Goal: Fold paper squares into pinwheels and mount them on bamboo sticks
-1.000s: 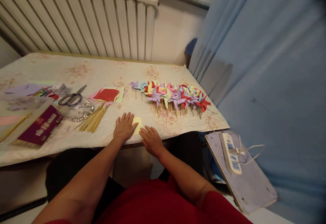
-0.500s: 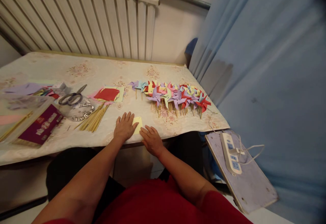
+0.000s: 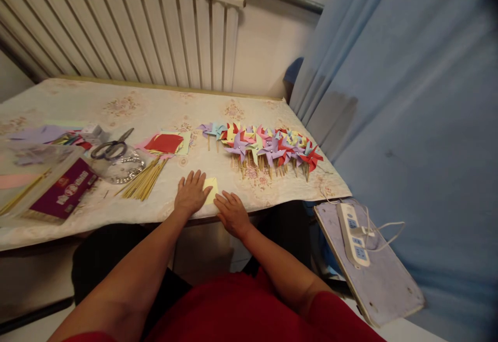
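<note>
My left hand lies with fingers slightly apart, my right hand with fingers closer together — I'd best press evenly, squaring the yellow paper between those 2 sets of fingers.

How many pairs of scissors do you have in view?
1: the scissors lie on the table, left of the red paper and farther back than the left hand. More could be hidden under the clutter at left.
</note>
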`<control>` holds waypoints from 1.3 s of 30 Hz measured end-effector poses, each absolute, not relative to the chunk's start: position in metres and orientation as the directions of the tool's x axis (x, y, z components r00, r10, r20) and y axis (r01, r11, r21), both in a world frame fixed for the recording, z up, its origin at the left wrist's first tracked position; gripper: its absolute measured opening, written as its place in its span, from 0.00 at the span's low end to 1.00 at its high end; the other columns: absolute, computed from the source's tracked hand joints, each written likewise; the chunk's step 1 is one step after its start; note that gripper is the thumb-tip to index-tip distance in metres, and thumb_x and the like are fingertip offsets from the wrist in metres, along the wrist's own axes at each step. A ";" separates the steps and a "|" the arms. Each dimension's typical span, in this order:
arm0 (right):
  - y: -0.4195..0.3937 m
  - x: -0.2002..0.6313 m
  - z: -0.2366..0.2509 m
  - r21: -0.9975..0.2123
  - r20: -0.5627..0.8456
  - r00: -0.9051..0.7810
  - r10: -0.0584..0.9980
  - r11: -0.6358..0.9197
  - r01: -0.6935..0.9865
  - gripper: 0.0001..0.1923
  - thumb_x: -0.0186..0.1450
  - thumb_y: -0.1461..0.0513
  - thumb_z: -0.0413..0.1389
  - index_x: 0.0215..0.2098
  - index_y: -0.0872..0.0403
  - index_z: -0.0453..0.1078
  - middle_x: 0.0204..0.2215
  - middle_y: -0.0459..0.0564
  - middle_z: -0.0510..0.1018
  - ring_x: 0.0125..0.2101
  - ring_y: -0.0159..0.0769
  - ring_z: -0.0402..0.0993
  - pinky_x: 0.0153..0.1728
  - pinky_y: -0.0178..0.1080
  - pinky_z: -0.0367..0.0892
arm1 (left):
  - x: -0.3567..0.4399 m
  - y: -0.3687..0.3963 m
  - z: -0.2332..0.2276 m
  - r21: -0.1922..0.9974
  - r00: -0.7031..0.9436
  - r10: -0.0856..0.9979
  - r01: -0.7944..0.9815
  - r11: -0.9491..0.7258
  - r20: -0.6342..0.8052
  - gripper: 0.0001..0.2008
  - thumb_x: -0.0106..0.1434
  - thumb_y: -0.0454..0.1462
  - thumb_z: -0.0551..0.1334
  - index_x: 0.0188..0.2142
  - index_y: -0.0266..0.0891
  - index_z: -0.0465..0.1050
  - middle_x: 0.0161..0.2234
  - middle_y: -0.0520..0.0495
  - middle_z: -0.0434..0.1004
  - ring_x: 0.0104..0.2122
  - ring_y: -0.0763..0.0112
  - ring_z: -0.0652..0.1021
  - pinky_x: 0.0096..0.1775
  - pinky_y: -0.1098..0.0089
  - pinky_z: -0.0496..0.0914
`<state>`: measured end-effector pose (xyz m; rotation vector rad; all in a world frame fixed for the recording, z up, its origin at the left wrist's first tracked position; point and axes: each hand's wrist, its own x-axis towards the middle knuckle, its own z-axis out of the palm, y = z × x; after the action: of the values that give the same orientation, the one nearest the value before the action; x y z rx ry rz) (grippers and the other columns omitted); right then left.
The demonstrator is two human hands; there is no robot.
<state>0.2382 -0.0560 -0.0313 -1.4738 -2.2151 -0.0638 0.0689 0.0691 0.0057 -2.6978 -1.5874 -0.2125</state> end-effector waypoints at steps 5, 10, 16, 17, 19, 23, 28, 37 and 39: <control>-0.055 0.238 -0.033 -0.223 0.411 -0.305 0.859 0.419 0.880 0.27 0.70 0.60 0.55 0.66 0.51 0.59 0.65 0.53 0.66 0.68 0.47 0.52 0.66 0.55 0.51 | 0.069 0.069 0.006 0.074 0.480 0.869 0.869 -0.490 0.119 0.32 0.71 0.50 0.45 0.68 0.36 0.56 0.70 0.39 0.53 0.70 0.50 0.52 0.65 0.48 0.48; -0.056 0.238 -0.031 -0.224 0.414 -0.307 0.857 0.422 0.878 0.28 0.69 0.61 0.55 0.66 0.52 0.60 0.65 0.53 0.66 0.68 0.48 0.53 0.66 0.55 0.51 | 0.069 0.068 0.006 0.074 0.483 0.864 0.865 -0.496 0.143 0.32 0.71 0.50 0.45 0.68 0.36 0.57 0.70 0.39 0.54 0.69 0.50 0.53 0.65 0.48 0.48; -0.055 0.238 -0.031 -0.225 0.417 -0.304 0.857 0.422 0.878 0.27 0.70 0.60 0.55 0.66 0.51 0.60 0.65 0.53 0.66 0.68 0.47 0.53 0.66 0.55 0.52 | 0.068 0.069 0.005 0.074 0.486 0.864 0.864 -0.497 0.128 0.33 0.71 0.50 0.44 0.68 0.35 0.57 0.70 0.39 0.54 0.69 0.50 0.53 0.65 0.47 0.48; -0.055 0.238 -0.031 -0.224 0.418 -0.304 0.856 0.422 0.879 0.27 0.69 0.60 0.55 0.66 0.51 0.60 0.65 0.53 0.66 0.68 0.47 0.53 0.66 0.55 0.52 | 0.068 0.069 0.005 0.074 0.485 0.865 0.865 -0.496 0.127 0.33 0.71 0.50 0.44 0.68 0.35 0.57 0.70 0.39 0.53 0.69 0.50 0.53 0.65 0.47 0.48; -0.055 0.238 -0.032 -0.220 0.417 -0.305 0.856 0.420 0.880 0.27 0.69 0.60 0.56 0.66 0.52 0.60 0.65 0.53 0.66 0.68 0.48 0.53 0.66 0.55 0.51 | 0.068 0.069 0.005 0.073 0.483 0.866 0.866 -0.494 0.131 0.33 0.71 0.50 0.44 0.68 0.35 0.57 0.70 0.39 0.54 0.69 0.50 0.53 0.65 0.47 0.48; -0.056 0.238 -0.031 -0.215 0.408 -0.307 0.860 0.418 0.883 0.28 0.69 0.60 0.56 0.66 0.53 0.59 0.65 0.53 0.66 0.68 0.47 0.52 0.66 0.55 0.50 | 0.068 0.067 0.007 0.075 0.482 0.865 0.866 -0.494 0.138 0.32 0.71 0.50 0.44 0.68 0.36 0.57 0.70 0.40 0.54 0.69 0.50 0.53 0.65 0.48 0.48; -0.056 0.237 -0.030 -0.221 0.401 -0.307 0.863 0.417 0.882 0.28 0.69 0.60 0.55 0.66 0.52 0.59 0.65 0.54 0.65 0.68 0.47 0.51 0.66 0.55 0.50 | 0.069 0.067 0.008 0.087 0.477 0.870 0.868 -0.489 0.123 0.32 0.71 0.50 0.45 0.68 0.37 0.57 0.70 0.40 0.53 0.70 0.50 0.52 0.66 0.48 0.47; -0.056 0.237 -0.032 -0.217 0.403 -0.307 0.862 0.416 0.883 0.27 0.70 0.60 0.55 0.66 0.53 0.60 0.65 0.54 0.66 0.68 0.47 0.52 0.66 0.54 0.50 | 0.068 0.068 0.007 0.092 0.473 0.873 0.870 -0.484 0.115 0.32 0.71 0.50 0.45 0.69 0.38 0.56 0.71 0.40 0.53 0.70 0.51 0.52 0.66 0.48 0.47; -0.056 0.237 -0.032 -0.212 0.405 -0.307 0.861 0.415 0.884 0.27 0.70 0.60 0.55 0.66 0.53 0.60 0.65 0.54 0.66 0.68 0.47 0.52 0.66 0.54 0.50 | 0.068 0.068 0.006 0.092 0.473 0.873 0.870 -0.484 0.115 0.32 0.71 0.50 0.45 0.69 0.38 0.56 0.71 0.40 0.53 0.70 0.51 0.52 0.66 0.48 0.47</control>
<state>0.2368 -0.0556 -0.0324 -1.4826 -2.2185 -0.0686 0.0679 0.0684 0.0060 -2.7139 -1.6066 -0.2320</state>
